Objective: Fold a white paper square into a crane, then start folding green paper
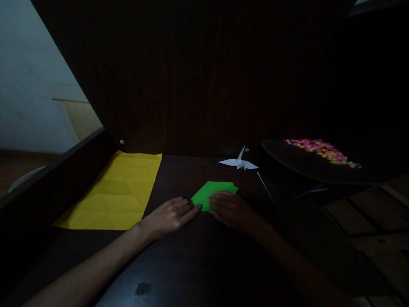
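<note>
A folded piece of green paper [206, 192] lies on the dark tabletop between my hands. My left hand [172, 215] is at its lower left corner, fingers bent at the edge and one fingertip pressed on the paper. From the right, my right hand [231, 209] rests over the paper's lower right part with its fingers laid flat and close together, hiding that side. Behind the paper stands a white origami crane [239, 163] with its wings spread.
A creased yellow sheet [128, 192] lies flat at the left, beside a dark side board [64, 166]. A thin white stick or strip [265, 186] lies right of the crane. Farther right, a dark raised surface [294, 168] bears many small pink, red and yellow pieces [322, 151]. A dark panel [191, 85] rises behind.
</note>
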Action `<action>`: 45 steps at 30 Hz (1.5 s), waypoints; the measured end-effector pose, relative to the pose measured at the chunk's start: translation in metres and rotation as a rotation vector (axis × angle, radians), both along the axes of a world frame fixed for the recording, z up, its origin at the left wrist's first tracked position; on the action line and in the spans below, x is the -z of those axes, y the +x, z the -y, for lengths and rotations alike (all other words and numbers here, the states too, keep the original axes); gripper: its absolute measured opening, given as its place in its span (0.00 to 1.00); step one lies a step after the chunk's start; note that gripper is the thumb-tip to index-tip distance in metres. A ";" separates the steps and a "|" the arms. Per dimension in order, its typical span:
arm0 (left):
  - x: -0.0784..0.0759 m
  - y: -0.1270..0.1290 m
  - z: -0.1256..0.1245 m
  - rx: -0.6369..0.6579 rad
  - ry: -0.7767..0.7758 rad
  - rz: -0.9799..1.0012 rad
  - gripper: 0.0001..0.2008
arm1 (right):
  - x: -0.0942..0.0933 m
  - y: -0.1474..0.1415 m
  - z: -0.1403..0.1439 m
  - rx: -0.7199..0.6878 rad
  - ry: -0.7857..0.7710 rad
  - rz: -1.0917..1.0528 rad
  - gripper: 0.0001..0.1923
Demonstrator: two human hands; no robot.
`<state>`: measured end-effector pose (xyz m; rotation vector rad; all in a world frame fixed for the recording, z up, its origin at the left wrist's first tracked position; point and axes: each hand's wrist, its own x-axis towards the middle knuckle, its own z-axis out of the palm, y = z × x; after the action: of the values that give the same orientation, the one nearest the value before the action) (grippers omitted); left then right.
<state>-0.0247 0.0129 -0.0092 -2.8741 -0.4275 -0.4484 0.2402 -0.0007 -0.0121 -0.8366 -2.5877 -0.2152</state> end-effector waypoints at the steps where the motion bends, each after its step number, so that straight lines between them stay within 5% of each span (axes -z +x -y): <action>1: 0.001 0.000 0.000 0.002 0.009 0.018 0.18 | 0.000 -0.001 0.000 -0.007 0.016 0.000 0.09; 12: 0.002 0.002 0.000 -0.072 -0.096 0.240 0.16 | -0.005 -0.004 0.001 0.025 0.208 -0.059 0.08; 26: 0.002 0.003 0.000 -0.078 -0.102 0.353 0.15 | -0.016 -0.008 0.007 0.069 0.273 -0.089 0.12; 29: 0.000 0.003 0.001 -0.106 -0.244 0.494 0.13 | -0.023 -0.009 0.015 0.139 0.356 -0.125 0.13; 34: -0.007 0.006 0.000 -0.352 -0.693 0.737 0.11 | -0.029 -0.012 0.024 0.162 0.521 -0.210 0.13; 39: -0.007 0.010 -0.004 -0.427 -1.281 0.837 0.15 | -0.023 -0.019 0.017 0.064 0.290 -0.181 0.10; 45: -0.002 0.015 0.000 -0.437 -1.507 0.777 0.21 | -0.004 -0.020 0.012 -0.048 0.102 -0.130 0.15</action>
<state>-0.0102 0.0126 -0.0068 -3.3696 -2.2852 -1.7328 0.2204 -0.0123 -0.0076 -0.7270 -2.4505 -0.2678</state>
